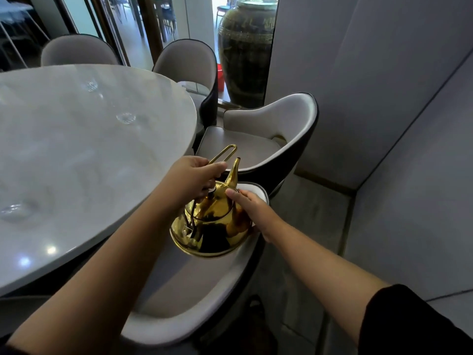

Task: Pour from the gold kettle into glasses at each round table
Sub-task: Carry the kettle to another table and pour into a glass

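Gold kettle [212, 226] below left hand [194, 176], fingers curled round handle [226, 152]; right hand [252, 208] fingers straight against its side.

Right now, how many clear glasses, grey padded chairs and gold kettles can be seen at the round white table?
Clear drinking glasses on the round white table: 3
Grey padded chairs: 4
Gold metal kettle: 1
Total: 8
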Tool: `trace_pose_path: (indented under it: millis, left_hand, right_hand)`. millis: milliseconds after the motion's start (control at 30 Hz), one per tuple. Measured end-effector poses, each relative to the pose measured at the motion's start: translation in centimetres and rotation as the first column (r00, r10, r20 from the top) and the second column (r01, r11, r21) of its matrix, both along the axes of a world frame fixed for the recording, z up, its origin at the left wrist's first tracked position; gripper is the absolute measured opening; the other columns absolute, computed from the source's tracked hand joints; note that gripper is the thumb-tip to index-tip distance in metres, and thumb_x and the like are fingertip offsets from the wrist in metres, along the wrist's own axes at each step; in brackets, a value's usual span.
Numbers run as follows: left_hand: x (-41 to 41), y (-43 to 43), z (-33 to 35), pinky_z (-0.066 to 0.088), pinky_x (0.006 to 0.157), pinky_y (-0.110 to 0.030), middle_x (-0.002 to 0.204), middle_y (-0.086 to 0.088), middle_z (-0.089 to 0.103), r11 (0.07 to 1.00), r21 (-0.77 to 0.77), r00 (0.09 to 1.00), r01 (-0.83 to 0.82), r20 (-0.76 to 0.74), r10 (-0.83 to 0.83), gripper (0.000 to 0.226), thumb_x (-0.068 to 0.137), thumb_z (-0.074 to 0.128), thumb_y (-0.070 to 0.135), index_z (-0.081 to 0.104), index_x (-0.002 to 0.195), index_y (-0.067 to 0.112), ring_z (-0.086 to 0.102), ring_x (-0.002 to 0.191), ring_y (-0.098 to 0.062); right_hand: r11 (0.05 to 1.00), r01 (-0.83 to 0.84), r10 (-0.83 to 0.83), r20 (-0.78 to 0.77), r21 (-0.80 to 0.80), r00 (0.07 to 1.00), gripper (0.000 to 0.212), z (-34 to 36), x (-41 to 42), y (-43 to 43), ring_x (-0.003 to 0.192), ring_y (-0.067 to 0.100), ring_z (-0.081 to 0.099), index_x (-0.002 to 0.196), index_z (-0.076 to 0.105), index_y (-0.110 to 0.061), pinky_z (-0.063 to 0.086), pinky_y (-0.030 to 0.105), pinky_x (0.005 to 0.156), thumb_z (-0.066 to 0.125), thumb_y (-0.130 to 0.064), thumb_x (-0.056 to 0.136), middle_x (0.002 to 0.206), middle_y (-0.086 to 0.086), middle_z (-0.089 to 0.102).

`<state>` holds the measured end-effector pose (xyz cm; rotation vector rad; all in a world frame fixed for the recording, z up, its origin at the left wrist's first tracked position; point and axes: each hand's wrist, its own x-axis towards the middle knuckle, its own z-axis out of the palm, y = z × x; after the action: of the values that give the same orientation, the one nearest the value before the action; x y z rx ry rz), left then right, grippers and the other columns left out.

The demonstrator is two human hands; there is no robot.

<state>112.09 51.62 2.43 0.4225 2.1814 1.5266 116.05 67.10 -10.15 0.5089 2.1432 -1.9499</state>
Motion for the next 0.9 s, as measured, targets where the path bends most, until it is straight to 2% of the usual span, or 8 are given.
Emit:
trace_pose_path:
  millis: [67, 167, 267, 400, 500, 700, 900]
  left_hand:
    - [-1.4, 1.4, -0.7, 0.031, 0.036, -0.014, 0.038, 0.009, 0.041, 0.999, 0.007, 0.999, -0.032, 0.002, 0.032, 0.029, 0.091, 0.058, 0.029, 0.059, 0.067, 0.013, 0.035, 0.032, -0.003]
    - [-3.7, 3.6, -1.3, 0.031, 0.035, -0.013, 0.037, 0.009, 0.041, 0.996, 0.027, 0.996, -0.085, 0.006, 0.085, 0.025, 0.091, 0.058, 0.028, 0.061, 0.075, 0.010, 0.035, 0.031, -0.001]
    - [-6.2, 5.8, -1.4, 0.031, 0.035, -0.012, 0.035, 0.009, 0.042, 0.987, 0.027, 0.987, -0.158, 0.001, 0.159, 0.026, 0.090, 0.059, 0.029, 0.063, 0.079, 0.006, 0.036, 0.031, 0.000]
    - [-9.2, 8.3, -1.1, 0.031, 0.035, -0.013, 0.038, 0.009, 0.041, 0.973, 0.032, 0.974, -0.227, -0.010, 0.228, 0.026, 0.089, 0.061, 0.029, 0.061, 0.072, 0.009, 0.036, 0.033, -0.002]
    - [-10.9, 9.8, -0.8, 0.031, 0.035, -0.014, 0.040, 0.009, 0.041, 0.964, 0.035, 0.965, -0.263, -0.008, 0.264, 0.027, 0.089, 0.062, 0.029, 0.060, 0.070, 0.010, 0.035, 0.032, -0.001]
    - [-13.8, 12.5, -0.3, 0.030, 0.036, -0.017, 0.037, 0.009, 0.038, 0.951, 0.006, 0.951, -0.311, -0.002, 0.311, 0.028, 0.089, 0.061, 0.029, 0.059, 0.066, 0.013, 0.034, 0.032, -0.004]
    - [-16.6, 16.6, -0.7, 0.031, 0.036, -0.017, 0.037, 0.009, 0.039, 0.928, -0.018, 0.928, -0.372, -0.017, 0.372, 0.030, 0.089, 0.061, 0.030, 0.058, 0.065, 0.013, 0.035, 0.032, -0.004]
  right_hand:
    - [0.999, -0.041, 0.041, -0.010, 0.011, 0.999, 0.089, -0.6, -1.9, 1.8, 0.117, 0.020, 0.061, 0.137, 0.052, -0.024, 0.049, 0.036, 0.097, 0.063, -0.077, 0.066, 0.124, 0.000, 0.066]
    - [0.997, -0.071, 0.070, -0.010, -0.007, 0.997, 0.087, -0.5, -4.9, 4.8, 0.116, 0.018, 0.059, 0.142, 0.046, -0.023, 0.050, 0.028, 0.089, 0.065, -0.068, 0.071, 0.128, 0.001, 0.063]
    - [0.991, -0.126, 0.126, -0.004, -0.038, 0.992, 0.073, -0.1, -8.0, 7.4, 0.104, 0.011, 0.058, 0.143, 0.042, -0.022, 0.049, 0.022, 0.077, 0.064, -0.057, 0.083, 0.124, -0.003, 0.059]
    - [0.983, -0.180, 0.181, 0.009, -0.028, 0.984, 0.082, 0.3, -12.0, 10.0, 0.111, 0.016, 0.058, 0.147, 0.037, -0.021, 0.049, 0.021, 0.079, 0.065, -0.059, 0.080, 0.132, 0.002, 0.058]
    - [0.972, -0.233, 0.233, -0.020, -0.030, 0.972, 0.067, 0.4, -14.5, 11.5, 0.107, 0.013, 0.060, 0.144, 0.041, -0.022, 0.050, 0.017, 0.075, 0.061, -0.052, 0.088, 0.128, 0.001, 0.061]
    - [0.959, -0.278, 0.280, 0.025, -0.051, 0.960, 0.093, -0.1, -18.3, 13.6, 0.117, 0.021, 0.059, 0.146, 0.037, -0.022, 0.052, 0.031, 0.092, 0.065, -0.067, 0.069, 0.132, 0.004, 0.060]
    - [0.936, -0.349, 0.351, 0.039, -0.047, 0.936, 0.089, -0.6, -21.7, 17.6, 0.118, 0.022, 0.056, 0.146, 0.035, -0.023, 0.049, 0.028, 0.086, 0.060, -0.065, 0.071, 0.134, 0.004, 0.057]
